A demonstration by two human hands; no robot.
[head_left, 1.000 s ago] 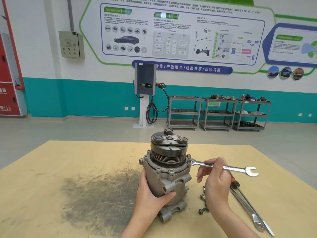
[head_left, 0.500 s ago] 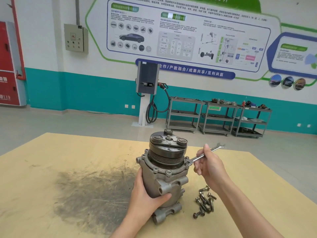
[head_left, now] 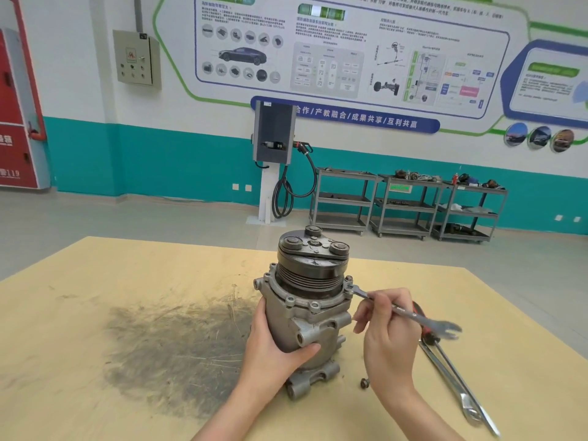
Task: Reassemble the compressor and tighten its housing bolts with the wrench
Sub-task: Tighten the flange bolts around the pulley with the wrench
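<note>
Compressor upright on desk, pulley end up, mounting lugs down. Landmark for all below.

Left hand: wrapped round compressor's near-left side, thumb across the front under a port, grip closed on the housing.

Right hand: just right of compressor, fingers curled round shank of wrench, grip closed on it. Ring end of wrench seated at a housing bolt on the flange's right edge; open end pointing away right, blurred.

On desk right of compressor, partly behind right hand: long bare-metal tools lying together, running toward near-right edge; kind cannot be told. Red-and-black handle showing behind the wrench shank.

One loose bolt on desk, near-right of compressor's base, beside right wrist.

Dark smudged patch on desk left of compressor.

Beyond compressor, across the floor: charging post with coiled cable against the wall; three grey shelf carts to its right; wall poster above.
</note>
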